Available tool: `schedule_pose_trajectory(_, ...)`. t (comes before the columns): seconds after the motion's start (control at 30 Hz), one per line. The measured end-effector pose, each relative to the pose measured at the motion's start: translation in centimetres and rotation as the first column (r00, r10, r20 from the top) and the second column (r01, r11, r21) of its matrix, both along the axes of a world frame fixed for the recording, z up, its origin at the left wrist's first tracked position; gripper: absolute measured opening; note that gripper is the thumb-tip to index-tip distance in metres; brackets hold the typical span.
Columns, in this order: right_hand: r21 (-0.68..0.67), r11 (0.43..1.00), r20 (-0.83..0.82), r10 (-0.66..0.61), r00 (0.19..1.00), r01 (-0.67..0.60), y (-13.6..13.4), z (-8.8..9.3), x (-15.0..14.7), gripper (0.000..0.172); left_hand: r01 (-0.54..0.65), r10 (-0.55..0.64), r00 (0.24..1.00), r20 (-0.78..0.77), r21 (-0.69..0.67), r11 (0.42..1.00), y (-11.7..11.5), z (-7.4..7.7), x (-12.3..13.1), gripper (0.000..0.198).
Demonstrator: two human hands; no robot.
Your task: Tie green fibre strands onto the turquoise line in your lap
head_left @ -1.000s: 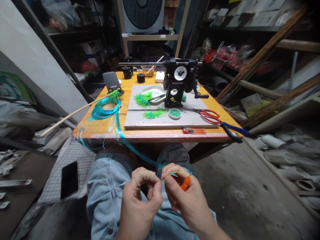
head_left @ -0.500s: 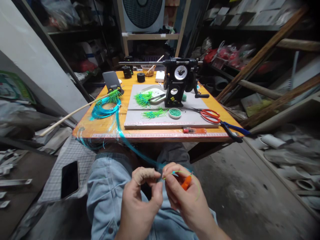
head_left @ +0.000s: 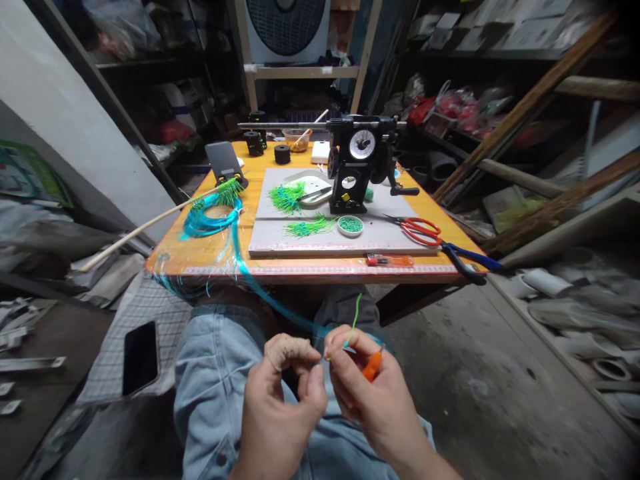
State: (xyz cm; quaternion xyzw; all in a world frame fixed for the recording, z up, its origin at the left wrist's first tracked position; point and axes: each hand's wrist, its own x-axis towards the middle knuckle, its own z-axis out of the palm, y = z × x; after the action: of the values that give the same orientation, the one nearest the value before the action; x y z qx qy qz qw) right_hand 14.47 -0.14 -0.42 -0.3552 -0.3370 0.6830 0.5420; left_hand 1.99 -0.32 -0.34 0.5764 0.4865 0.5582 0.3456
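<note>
Over the lap, the right hand (head_left: 373, 400) pinches a green filament (head_left: 356, 308) between thumb and forefinger. Its free end stands upright, toward the surface (head_left: 210, 252). An orange tool (head_left: 373, 365) sits in the same closed hand, mostly hidden. The curled left hand (head_left: 283, 400) seems to pinch the filament's lower end. A teal strand bundle (head_left: 265, 298) runs down from the surface to the fingers.

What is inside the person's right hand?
The right hand holds an orange-handled tool and pinches a thin green strand. The hand covers most of the tool, so its type is unclear.
</note>
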Motion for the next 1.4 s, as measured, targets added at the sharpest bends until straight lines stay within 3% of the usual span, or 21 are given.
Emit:
schedule_pose_trajectory(0.27, 0.073, 0.997, 0.091, 0.009, 0.996, -0.016, -0.15, 0.15, 0.35, 0.012, 0.006, -0.007, 0.999, -0.036, -0.007, 1.000, 0.03, 0.23, -0.19, 0.021)
schedule_pose_trajectory(0.53, 0.250, 0.966, 0.295, -0.143, 0.945, 0.068, -0.09, 0.62, 0.14, 0.014, 0.006, -0.005, 0.997, -0.081, 0.014, 1.000, 0.16, 0.27, -0.24, 0.022)
schedule_pose_trajectory(0.9, 0.246, 0.967, 0.333, -0.149, 0.931, 0.067, -0.18, 0.93, -0.04, 0.018, 0.003, -0.003, 0.999, -0.032, -0.010, 1.000, 0.00, 0.47, -0.20, 0.022)
schedule_pose_trajectory(1.07, 0.171, 0.984, 0.245, -0.093, 0.965, 0.051, -0.13, 0.58, 0.32, 0.014, -0.008, 0.008, 1.000, -0.020, 0.003, 1.000, 0.06, 0.28, -0.31, 0.021)
schedule_pose_trajectory(1.4, 0.184, 0.979, 0.261, -0.133, 0.956, 0.086, -0.16, 0.57, 0.35, 0.013, 0.002, -0.002, 1.000, -0.001, 0.003, 1.000, -0.20, 0.09, -0.27, 0.023)
